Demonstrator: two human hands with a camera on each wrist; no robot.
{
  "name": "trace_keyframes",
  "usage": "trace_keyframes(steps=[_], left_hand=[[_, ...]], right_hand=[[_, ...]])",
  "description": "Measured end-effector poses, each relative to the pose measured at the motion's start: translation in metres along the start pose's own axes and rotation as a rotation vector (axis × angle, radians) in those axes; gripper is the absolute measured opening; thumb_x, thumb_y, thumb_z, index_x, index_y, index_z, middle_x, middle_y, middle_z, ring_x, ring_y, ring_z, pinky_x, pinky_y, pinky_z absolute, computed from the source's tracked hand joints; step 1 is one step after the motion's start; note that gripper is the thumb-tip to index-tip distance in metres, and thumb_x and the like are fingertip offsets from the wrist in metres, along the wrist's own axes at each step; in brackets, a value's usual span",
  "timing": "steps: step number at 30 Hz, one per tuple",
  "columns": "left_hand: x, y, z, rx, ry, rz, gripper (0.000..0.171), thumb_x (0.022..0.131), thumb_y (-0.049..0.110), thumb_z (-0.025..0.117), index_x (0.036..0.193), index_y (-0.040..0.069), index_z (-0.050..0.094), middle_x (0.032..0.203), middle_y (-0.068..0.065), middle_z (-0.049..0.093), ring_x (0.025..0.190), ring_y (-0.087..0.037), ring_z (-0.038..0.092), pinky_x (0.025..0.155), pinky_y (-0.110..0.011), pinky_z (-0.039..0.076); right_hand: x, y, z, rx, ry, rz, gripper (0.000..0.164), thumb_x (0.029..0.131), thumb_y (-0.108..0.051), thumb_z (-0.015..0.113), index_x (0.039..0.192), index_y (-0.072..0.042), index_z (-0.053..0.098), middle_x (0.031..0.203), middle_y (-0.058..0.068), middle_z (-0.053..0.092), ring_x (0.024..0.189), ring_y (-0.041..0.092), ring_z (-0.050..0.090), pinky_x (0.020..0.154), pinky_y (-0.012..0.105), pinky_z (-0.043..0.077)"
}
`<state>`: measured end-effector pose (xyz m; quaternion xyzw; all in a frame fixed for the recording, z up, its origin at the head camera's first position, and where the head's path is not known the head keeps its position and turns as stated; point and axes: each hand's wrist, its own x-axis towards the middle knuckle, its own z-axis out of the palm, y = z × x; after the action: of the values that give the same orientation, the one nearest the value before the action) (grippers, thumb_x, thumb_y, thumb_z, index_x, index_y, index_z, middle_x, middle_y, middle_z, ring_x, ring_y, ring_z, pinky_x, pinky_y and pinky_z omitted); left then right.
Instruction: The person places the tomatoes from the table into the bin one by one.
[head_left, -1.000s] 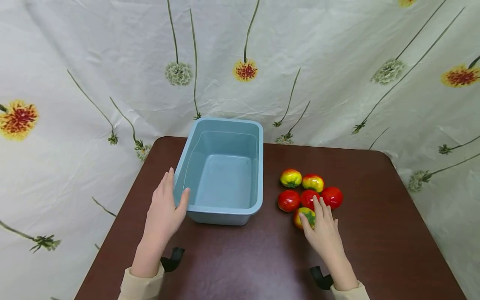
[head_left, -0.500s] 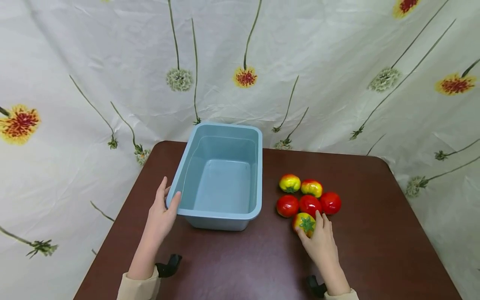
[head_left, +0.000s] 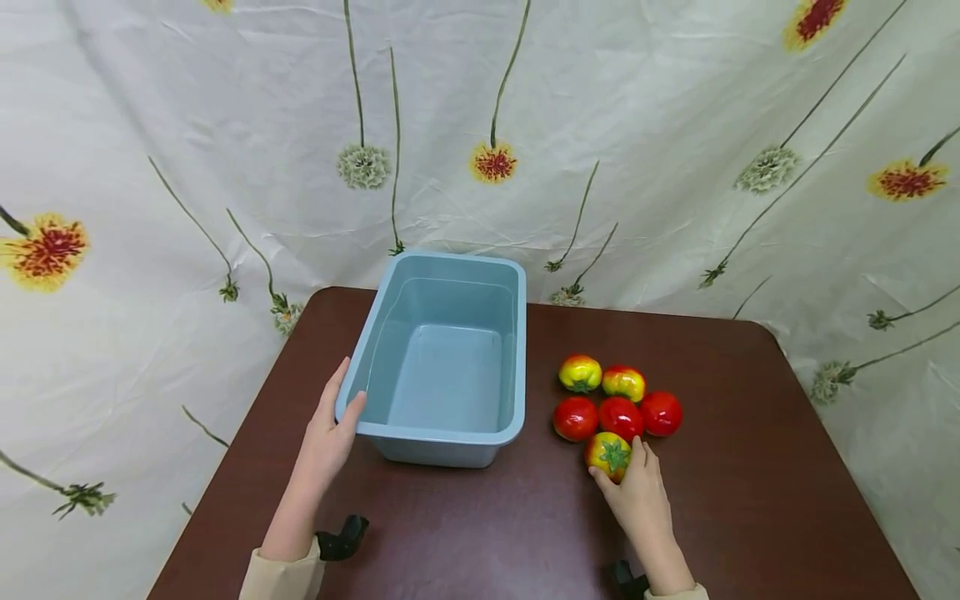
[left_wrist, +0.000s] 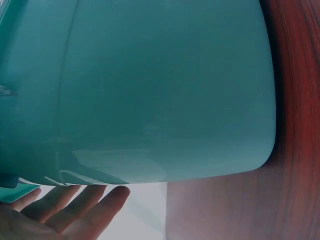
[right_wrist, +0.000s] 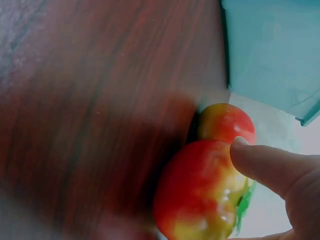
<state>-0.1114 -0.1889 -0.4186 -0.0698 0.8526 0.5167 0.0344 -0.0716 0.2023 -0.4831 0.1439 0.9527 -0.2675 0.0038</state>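
Observation:
A light blue plastic tub (head_left: 442, 436) stands at the table's left, with nothing inside. My left hand (head_left: 327, 429) holds its near left corner, thumb at the rim and fingers along the outer wall; in the left wrist view the fingers (left_wrist: 95, 215) lie beside the tub wall (left_wrist: 150, 100). At the right, my right hand (head_left: 641, 496) pinches a yellow-and-red tomato (head_left: 609, 455) with a green star-shaped calyx. The right wrist view has the thumb (right_wrist: 270, 165) against this tomato (right_wrist: 200, 190); the other fingers are mostly hidden there.
Just behind the held tomato lie red tomatoes (head_left: 575, 418), (head_left: 621, 417), (head_left: 662, 413) in a row. Farther back are two yellow-and-red ones, a left one (head_left: 580, 373) and a right one (head_left: 624, 382). A flowered white cloth (head_left: 450, 208) hangs behind the brown table (head_left: 480, 533).
My right hand has come down around the near yellow-and-red tomato and taken hold of it. The left hand has closed on the tub's corner. The view has tilted up slightly.

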Motion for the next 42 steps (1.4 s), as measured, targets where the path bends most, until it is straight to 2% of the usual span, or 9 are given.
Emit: trace_keyframes(steps=[9,14,18,27,36,42], left_hand=[[-0.004,-0.005,0.001,-0.031,-0.010,-0.019,0.063,0.106,0.023,0.037,0.159,0.032,0.005,0.166,-0.008,0.010,0.148,-0.041,0.020,0.108,-0.068,0.029],[-0.007,-0.004,0.003,-0.031,-0.002,-0.026,0.063,0.105,0.023,0.037,0.159,0.036,0.007,0.166,-0.008,0.013,0.147,-0.041,0.023,0.108,-0.068,0.030],[-0.011,-0.004,0.006,-0.035,0.005,-0.007,0.062,0.104,0.022,0.037,0.159,0.036,0.009,0.165,-0.008,0.015,0.147,-0.041,0.025,0.107,-0.068,0.030],[-0.029,-0.003,0.016,-0.049,-0.002,0.041,0.062,0.104,0.019,0.039,0.159,0.033,0.012,0.164,-0.010,0.018,0.144,-0.041,0.030,0.104,-0.067,0.035],[-0.048,0.001,0.029,-0.038,-0.020,0.049,0.063,0.104,0.017,0.042,0.158,0.032,0.014,0.162,-0.010,0.024,0.142,-0.036,0.036,0.104,-0.059,0.037],[-0.053,0.004,0.034,-0.046,-0.032,0.053,0.064,0.104,0.015,0.044,0.158,0.032,0.015,0.162,-0.010,0.026,0.140,-0.035,0.038,0.103,-0.055,0.039]], right_hand=[[-0.002,0.005,0.011,0.019,0.054,-0.006,0.079,0.083,-0.026,0.078,0.137,0.017,0.039,0.131,0.038,0.046,0.114,0.053,0.053,0.096,0.062,0.045],[-0.002,0.005,0.013,0.031,0.080,-0.020,0.078,0.082,-0.026,0.080,0.134,0.017,0.041,0.127,0.038,0.048,0.110,0.053,0.054,0.093,0.062,0.046],[0.000,0.006,0.016,0.049,0.098,-0.031,0.076,0.081,-0.026,0.082,0.130,0.017,0.042,0.123,0.038,0.049,0.106,0.051,0.055,0.091,0.060,0.047],[0.004,0.004,0.023,0.120,0.168,-0.023,0.083,0.077,-0.024,0.085,0.132,0.018,0.039,0.120,0.037,0.049,0.104,0.051,0.055,0.092,0.060,0.047],[0.005,0.003,0.024,0.139,0.155,0.000,0.080,0.078,-0.023,0.083,0.132,0.018,0.040,0.119,0.037,0.049,0.102,0.048,0.055,0.091,0.058,0.048],[0.003,0.002,0.025,0.145,0.176,-0.002,0.077,0.078,-0.023,0.084,0.130,0.017,0.043,0.116,0.035,0.052,0.098,0.047,0.057,0.089,0.058,0.049]])
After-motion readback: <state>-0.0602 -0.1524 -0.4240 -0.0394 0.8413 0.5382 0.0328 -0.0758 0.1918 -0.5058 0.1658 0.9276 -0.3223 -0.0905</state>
